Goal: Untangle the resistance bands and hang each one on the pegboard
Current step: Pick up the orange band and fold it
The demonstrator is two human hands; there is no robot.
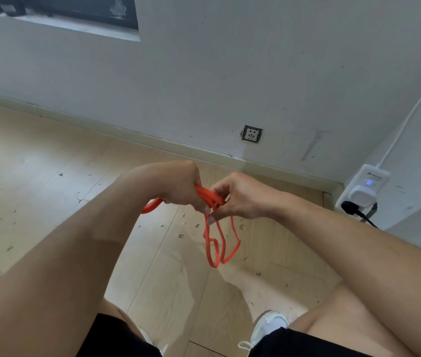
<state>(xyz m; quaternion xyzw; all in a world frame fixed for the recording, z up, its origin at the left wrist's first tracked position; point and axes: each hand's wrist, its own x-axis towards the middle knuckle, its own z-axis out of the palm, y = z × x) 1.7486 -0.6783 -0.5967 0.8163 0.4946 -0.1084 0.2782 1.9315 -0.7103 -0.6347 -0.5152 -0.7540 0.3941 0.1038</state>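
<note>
1. Left hand [178, 185] fingers curl tight around the bunched orange rubber resistance bands [210, 199].
2. Right hand [240, 197] pinches the same bundle just beside them.
3. Thin loops dangle below both hands' fingertips, above the pale wooden floor [37, 163].

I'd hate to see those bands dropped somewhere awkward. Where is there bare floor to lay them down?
The widest bare floor lies left of the left hand, bordered by the skirting. A narrower strip runs under the dangling orange bands, between the knees. The right corner is crowded by the power strip and its plugs.
</note>
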